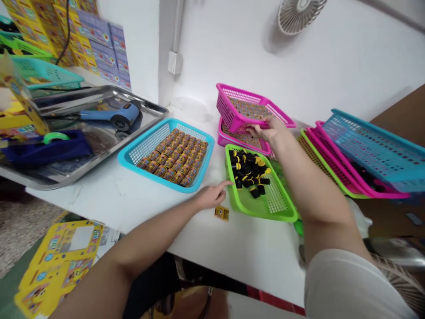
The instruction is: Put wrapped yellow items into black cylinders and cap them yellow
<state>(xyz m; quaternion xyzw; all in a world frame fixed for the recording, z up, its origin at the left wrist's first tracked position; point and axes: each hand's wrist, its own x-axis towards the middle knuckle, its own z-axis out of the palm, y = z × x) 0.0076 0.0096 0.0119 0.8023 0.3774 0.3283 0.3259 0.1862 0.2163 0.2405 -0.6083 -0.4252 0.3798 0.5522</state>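
Note:
My right hand grips the near edge of a tilted pink basket that rests on a second pink basket; both hold small printed items. My left hand lies on the white table with a finger pointing at the corner of a green basket that holds several black and yellow caps. A small yellow label lies just below that hand. To the left, a blue basket holds rows of small labelled cylinders.
A steel tray at left carries a blue heat gun and a blue tape dispenser. Stacked green, pink and blue baskets lean at right. Yellow printed cards lie at lower left. Boxes and a fan stand at the wall.

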